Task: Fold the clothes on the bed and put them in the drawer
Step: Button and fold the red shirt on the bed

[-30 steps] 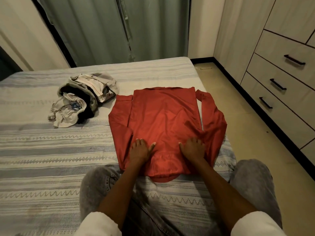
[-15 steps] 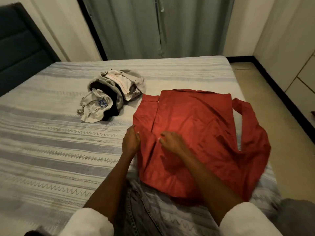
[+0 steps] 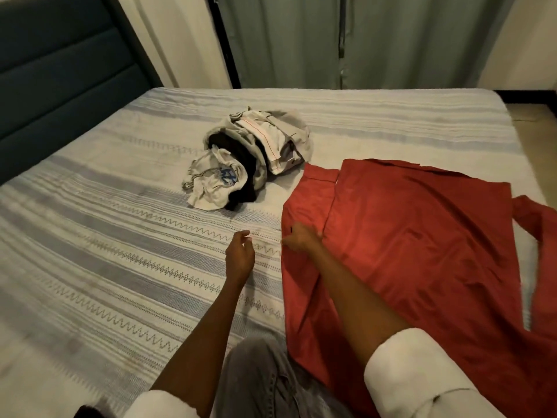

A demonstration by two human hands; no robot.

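Red shirt (image 3: 416, 245) is lying spread flat on the striped bed (image 3: 120, 267), right of centre, its left sleeve folded in along the body; its other sleeve is trailing off at the far right edge; pile of unfolded clothes (image 3: 247, 164), grey, white and black, is sitting crumpled just beyond the shirt's upper left corner

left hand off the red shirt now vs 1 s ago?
Yes. The left hand left the red shirt and now hovers over the striped bedspread, beside the shirt's left edge.

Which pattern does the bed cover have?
The bed cover has grey-blue and white stripes with zigzag lines, shown in the head view.
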